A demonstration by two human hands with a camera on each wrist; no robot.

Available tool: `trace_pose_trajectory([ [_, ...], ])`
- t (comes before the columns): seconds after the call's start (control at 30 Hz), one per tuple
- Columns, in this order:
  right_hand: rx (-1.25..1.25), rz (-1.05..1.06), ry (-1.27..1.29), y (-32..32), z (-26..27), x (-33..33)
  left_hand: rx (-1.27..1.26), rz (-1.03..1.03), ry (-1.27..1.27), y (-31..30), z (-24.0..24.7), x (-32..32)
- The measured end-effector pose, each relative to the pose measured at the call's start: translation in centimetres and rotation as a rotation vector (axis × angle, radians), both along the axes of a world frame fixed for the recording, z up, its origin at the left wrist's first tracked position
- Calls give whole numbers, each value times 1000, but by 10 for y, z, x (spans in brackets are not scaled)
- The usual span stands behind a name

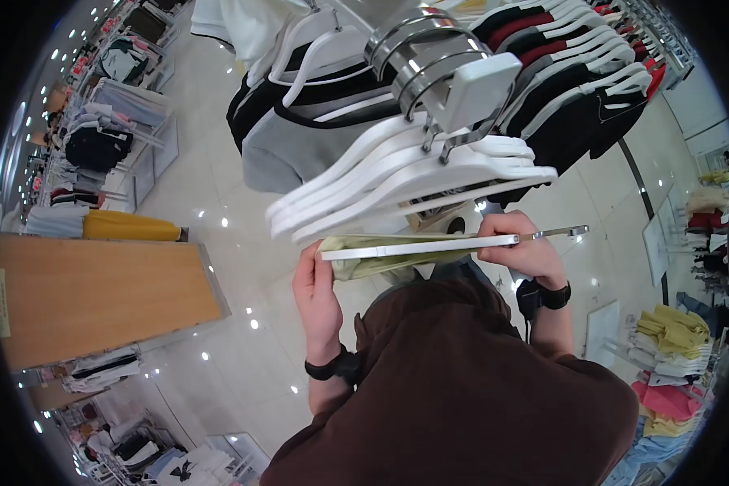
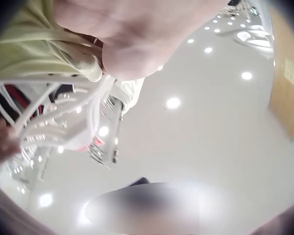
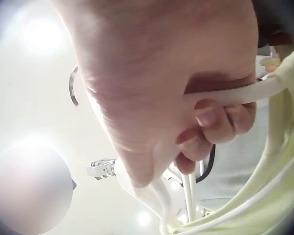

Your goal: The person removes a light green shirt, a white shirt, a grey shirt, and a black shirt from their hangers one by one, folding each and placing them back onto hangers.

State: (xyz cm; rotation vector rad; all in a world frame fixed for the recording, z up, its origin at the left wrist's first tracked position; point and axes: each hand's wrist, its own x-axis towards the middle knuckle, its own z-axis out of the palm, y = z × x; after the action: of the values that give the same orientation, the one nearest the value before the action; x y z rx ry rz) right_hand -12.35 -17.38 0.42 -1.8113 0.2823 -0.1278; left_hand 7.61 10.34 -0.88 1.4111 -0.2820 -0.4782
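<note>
A white hanger (image 1: 425, 248) lies sideways in front of the person's chest, its metal hook (image 1: 565, 232) pointing right. A pale yellow-green garment (image 1: 360, 266) hangs around it. The right hand (image 1: 523, 248) grips the hanger close to the hook; in the right wrist view, curled fingers (image 3: 206, 120) wrap its white bar. At the hanger's other end, the left hand (image 1: 316, 298) pinches the garment's edge. From the left wrist, the garment's bunched fabric (image 2: 27, 46) shows beside that hand, part of the grip hidden behind the palm.
Several bare white hangers (image 1: 397, 174) hang from a metal rail (image 1: 429, 65) just beyond the hands. Grey and black tops (image 1: 292, 150) hang behind them, with more clothes (image 1: 575, 113) at right. A wooden tabletop (image 1: 97, 296) stands at left, and folded clothes (image 1: 672, 332) are stacked at right.
</note>
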Motion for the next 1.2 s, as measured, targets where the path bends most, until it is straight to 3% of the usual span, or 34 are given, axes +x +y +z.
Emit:
trace_pose_trajectory([
  [0.03,2,3,3,-1,5,1,257,-3,-210,1,-6,2],
  [0.3,-223,140,201,7,11,15,491,38,-508,14,-44,4],
  [0.37,-224,164,202,14,6,21,556,-159,-509,8,-39,-1],
  [0.47,-242,161,179,20,13,32,602,-247,-606,-3,-33,-11],
  [0.67,-322,143,109,17,11,31,580,-250,-509,-9,-16,-15],
  [0.9,-88,46,124,15,27,22,559,-319,-541,-5,-19,-12],
  [0.97,-61,32,120,13,30,20,548,-276,-802,-4,-27,-8],
  [1.07,-46,61,191,12,38,20,380,-361,-735,-8,-31,-8],
  [1.2,65,-24,152,12,29,14,430,-462,-563,-8,-21,-11],
])
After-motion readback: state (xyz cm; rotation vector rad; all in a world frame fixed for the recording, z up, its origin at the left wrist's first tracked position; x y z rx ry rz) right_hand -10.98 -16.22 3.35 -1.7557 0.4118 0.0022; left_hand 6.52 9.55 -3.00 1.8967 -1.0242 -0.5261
